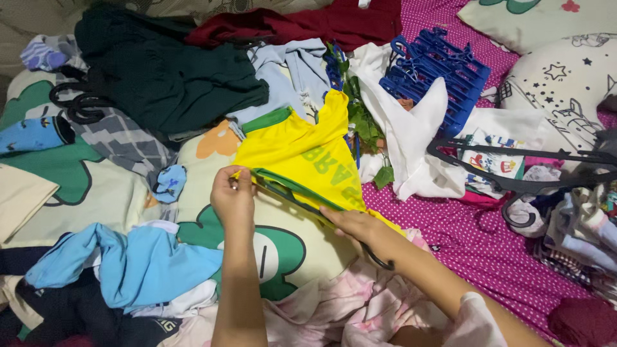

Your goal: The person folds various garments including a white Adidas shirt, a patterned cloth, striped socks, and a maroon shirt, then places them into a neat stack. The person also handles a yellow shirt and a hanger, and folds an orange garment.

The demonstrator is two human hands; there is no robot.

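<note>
A yellow shirt with green trim (302, 151) lies spread on the bed in the middle of the head view. A dark hanger (292, 196) sits in its neck opening, with its hook poking out under my right wrist. My left hand (232, 196) pinches the shirt's green-edged collar at the left end. My right hand (350, 225) grips the collar and the hanger's arm at the right end.
Clothes are heaped all around: a dark green garment (167, 77), a light blue one (138, 263), a white cloth (411, 141) and a maroon one (302, 26). Blue clip hangers (437, 71) lie at the back, black hangers (527, 173) at right, a pillow (565, 83) beyond.
</note>
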